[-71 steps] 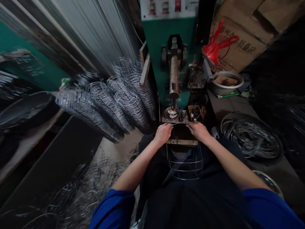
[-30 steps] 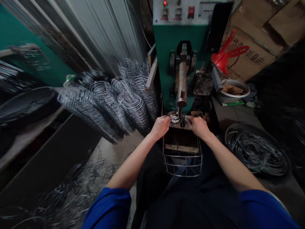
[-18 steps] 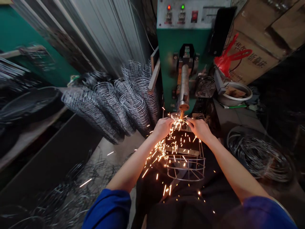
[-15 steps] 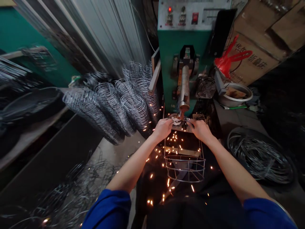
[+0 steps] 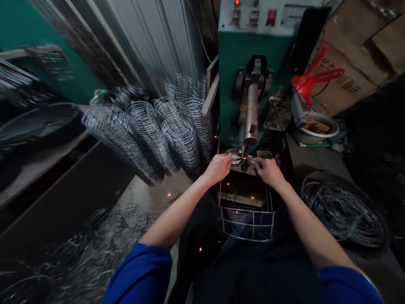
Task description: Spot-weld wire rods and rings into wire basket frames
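My left hand (image 5: pixel 219 168) and my right hand (image 5: pixel 269 171) are both closed in a pinch at the top of a wire basket (image 5: pixel 247 210), one on each side of the welding tip. Its long side wires run down from my fingers to a rounded, ribbed cage above my lap. Between my fingertips, a small orange glow shows where the wire meets the electrode of the green spot welder (image 5: pixel 234 84). The welder's thick metal cylinder (image 5: pixel 252 114) stands just above. My fingers partly hide the basket's upper end.
Several stacks of wire rings (image 5: pixel 180 141) stand to the left. Loose wire scraps (image 5: pixel 104 236) cover the floor at lower left. On the right are a coil of wire (image 5: pixel 348 215), a metal bowl (image 5: pixel 329 130), a red plastic bag (image 5: pixel 305 86) and cardboard boxes (image 5: pixel 351 63).
The shower of sparks has died down to a few specks and a glowing spot. My hands stay at the electrode with the basket. The view has shifted slightly.
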`<state>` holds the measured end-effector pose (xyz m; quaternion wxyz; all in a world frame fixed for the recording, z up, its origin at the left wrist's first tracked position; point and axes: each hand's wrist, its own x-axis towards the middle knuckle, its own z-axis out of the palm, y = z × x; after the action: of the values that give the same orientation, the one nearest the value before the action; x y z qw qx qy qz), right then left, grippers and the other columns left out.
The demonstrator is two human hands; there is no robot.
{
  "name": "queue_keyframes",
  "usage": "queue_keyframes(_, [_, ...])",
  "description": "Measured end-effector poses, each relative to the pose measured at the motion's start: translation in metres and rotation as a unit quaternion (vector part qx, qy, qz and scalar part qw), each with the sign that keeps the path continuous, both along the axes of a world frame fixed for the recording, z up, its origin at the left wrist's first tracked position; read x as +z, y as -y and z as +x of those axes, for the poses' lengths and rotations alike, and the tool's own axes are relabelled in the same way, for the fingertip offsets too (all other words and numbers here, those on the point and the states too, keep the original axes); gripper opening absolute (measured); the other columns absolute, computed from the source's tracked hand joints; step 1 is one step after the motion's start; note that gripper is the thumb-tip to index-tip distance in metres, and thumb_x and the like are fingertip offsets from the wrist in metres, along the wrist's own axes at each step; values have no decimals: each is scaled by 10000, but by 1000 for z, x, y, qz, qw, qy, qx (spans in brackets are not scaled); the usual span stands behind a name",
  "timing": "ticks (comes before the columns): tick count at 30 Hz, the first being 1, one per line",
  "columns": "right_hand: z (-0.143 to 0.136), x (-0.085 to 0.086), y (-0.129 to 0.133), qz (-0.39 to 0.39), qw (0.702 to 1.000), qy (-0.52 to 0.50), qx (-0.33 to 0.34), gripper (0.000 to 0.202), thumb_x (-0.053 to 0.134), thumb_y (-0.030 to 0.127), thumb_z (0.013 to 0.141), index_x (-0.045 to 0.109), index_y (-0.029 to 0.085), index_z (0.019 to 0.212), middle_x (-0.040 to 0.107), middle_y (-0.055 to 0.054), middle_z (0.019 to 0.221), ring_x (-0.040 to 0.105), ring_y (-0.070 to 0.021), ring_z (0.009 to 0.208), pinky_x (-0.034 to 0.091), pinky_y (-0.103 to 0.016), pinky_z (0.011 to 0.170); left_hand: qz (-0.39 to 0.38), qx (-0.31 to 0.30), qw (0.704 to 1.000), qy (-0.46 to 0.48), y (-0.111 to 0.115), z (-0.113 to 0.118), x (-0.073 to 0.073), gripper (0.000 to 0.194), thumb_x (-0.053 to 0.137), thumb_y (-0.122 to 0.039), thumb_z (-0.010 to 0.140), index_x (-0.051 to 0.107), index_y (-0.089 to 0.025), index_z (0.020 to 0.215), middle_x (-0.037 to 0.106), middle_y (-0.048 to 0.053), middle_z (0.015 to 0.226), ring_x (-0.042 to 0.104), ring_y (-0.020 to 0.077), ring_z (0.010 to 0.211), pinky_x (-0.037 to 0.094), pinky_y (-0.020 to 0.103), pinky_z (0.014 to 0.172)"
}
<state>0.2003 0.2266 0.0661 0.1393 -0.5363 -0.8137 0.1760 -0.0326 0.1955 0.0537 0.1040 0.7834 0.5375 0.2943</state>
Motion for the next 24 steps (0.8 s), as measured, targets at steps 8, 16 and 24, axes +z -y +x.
queue_keyframes(8, [18, -12, 10, -177, 961, -211, -30, 543, 433, 686, 899, 611, 185, 790, 577, 11, 551, 528, -133, 408, 388, -227, 449, 3, 5, 1000, 12, 0, 1, 0, 149, 555, -121, 862, 667, -158, 772, 683, 59, 750, 643, 188, 720, 493, 296, 724])
queue_keyframes(16, [18, -13, 29, -54, 974, -215, -33, 542, 409, 627, 922, 639, 165, 758, 601, -22, 587, 579, -159, 554, 436, -243, 577, -28, 30, 996, 84, 11, -6, -1, 190, 550, -274, 921, 700, -159, 900, 708, 51, 794, 651, 171, 737, 501, 273, 715])
queue_keyframes(24, [43, 9, 98, 126, 963, -199, -127, 464, 357, 461, 1020, 690, 147, 1101, 718, -103, 930, 663, -196, 821, 486, -270, 800, -404, 98, 733, 538, 134, 31, -76, 676, 347, -777, 867, 462, -262, 1289, 655, 169, 1236, 710, 248, 990, 581, 379, 719])
